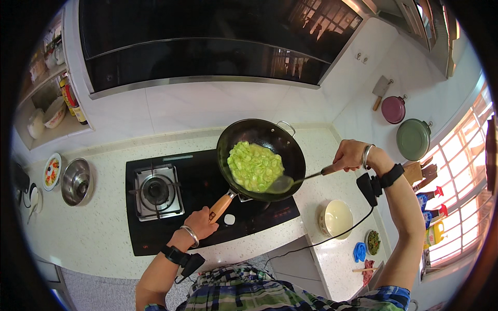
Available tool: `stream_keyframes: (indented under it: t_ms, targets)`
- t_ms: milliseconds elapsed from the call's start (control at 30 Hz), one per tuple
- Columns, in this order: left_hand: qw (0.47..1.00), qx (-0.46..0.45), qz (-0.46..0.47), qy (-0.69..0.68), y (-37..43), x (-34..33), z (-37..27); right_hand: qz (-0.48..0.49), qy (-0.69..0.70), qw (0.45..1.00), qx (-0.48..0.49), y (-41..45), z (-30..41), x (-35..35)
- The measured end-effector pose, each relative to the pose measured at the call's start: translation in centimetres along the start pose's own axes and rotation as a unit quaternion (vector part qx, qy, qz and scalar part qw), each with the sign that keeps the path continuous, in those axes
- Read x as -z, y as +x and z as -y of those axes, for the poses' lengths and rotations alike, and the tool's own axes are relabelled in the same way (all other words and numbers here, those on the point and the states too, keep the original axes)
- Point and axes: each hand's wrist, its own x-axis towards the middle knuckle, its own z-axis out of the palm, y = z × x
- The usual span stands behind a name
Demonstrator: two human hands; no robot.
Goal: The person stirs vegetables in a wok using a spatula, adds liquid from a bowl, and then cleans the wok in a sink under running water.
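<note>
A dark wok [290,155] sits over the right burner of a black gas hob [202,221]. Thin slices of pale green vegetable [253,165] lie in its bottom, wet and slightly steaming. My left hand [202,222] is closed around the wok's wooden handle [221,207]. In my right hand [349,156] is the handle of a metal cooking ladle or spatula [311,176]; its rounded head rests in the wok at the lower right edge of the slices. The left burner [156,191] is uncovered, with nothing on its grate.
Right of the hob are a cream bowl [337,219], a blue cloth [359,252] and a small dish of dark greens [373,242]. A steel bowl [76,182] and a plate of chopped food [52,172] stand left. A black cable [323,244] hangs from my right forearm. A range hood [202,62] overhangs.
</note>
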Motion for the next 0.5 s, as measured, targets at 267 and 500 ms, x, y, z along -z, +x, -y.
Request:
stream_keyframes:
  t_ms: [267, 500]
  targets:
    - [1.0, -0.013, 0.002, 0.005, 0.1, 0.2, -0.1, 0.015, 0.322, 0.943, 0.081, 5.9, -0.3, -6.9]
    - [1.0, -0.009, 0.002, 0.005, -0.1, 0.4, -0.3, 0.048, 0.512, 0.857, 0.028, 2.2, -2.8, -7.3]
